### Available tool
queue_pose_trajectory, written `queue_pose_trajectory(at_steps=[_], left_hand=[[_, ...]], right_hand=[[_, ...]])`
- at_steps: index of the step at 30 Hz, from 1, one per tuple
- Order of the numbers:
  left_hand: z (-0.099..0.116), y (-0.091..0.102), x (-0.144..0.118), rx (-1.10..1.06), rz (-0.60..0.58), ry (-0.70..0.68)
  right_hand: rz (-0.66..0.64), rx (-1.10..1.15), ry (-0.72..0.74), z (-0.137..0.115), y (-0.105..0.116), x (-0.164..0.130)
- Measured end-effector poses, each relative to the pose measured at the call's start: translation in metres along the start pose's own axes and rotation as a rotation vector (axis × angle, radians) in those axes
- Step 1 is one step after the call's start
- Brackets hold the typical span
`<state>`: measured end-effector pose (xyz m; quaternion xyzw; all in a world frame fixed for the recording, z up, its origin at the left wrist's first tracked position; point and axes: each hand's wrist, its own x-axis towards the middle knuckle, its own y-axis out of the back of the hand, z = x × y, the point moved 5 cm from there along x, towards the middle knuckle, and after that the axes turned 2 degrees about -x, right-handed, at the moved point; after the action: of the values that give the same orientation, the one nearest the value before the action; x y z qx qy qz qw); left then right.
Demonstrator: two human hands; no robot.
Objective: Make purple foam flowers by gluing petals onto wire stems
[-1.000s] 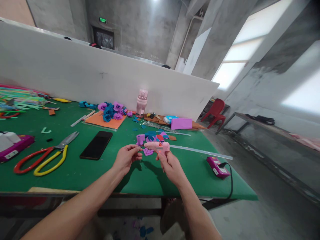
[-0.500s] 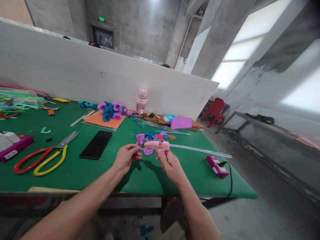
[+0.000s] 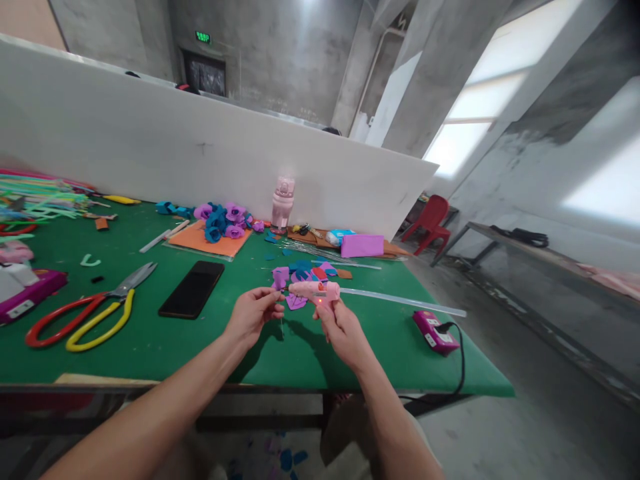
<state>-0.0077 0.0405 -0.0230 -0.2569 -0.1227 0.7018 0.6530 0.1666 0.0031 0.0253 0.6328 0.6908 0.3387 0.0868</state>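
Note:
A pink hot glue gun is gripped in my right hand, its nozzle pointing left and a small light glowing on its body. From its back end a long clear glue stick extends to the right. My left hand pinches a thin wire, whose lower end hangs below the fingers. The nozzle is right at those fingertips; whether it touches the wire I cannot tell. Just beyond the hands are purple paper pieces and blue paper pieces.
On the green table lie large scissors, a black phone and a magenta power strip. Behind are paper flowers on an orange sheet, and a pink bottle before a white partition.
Both hands and the glue gun stay almost in place; the glue stick's far end sits slightly farther right. At the far left edge a pink object has come into view.

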Motion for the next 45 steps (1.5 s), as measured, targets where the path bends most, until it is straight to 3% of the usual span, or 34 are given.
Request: queue_pose_trajectory(at_steps=[26,30,35,41,45], left_hand=[[-0.002,0.000,0.001,-0.009,-0.026,0.010],[-0.002,-0.001,0.001,-0.041,-0.046,0.049],[-0.006,-0.002,0.001,-0.100,-0.099,0.136],[-0.006,-0.006,-0.002,-0.138,-0.160,0.159],[-0.003,-0.009,-0.004,-0.123,-0.177,0.154]], right_hand=[[-0.020,0.014,-0.031,0.005,0.001,-0.001],[-0.001,0.141,-0.076,0.009,0.002,0.000],[0.020,0.455,-0.228,0.015,0.007,0.002],[0.032,0.436,-0.430,0.054,0.034,0.005],[0.058,0.250,-0.560,0.094,0.053,0.005]])
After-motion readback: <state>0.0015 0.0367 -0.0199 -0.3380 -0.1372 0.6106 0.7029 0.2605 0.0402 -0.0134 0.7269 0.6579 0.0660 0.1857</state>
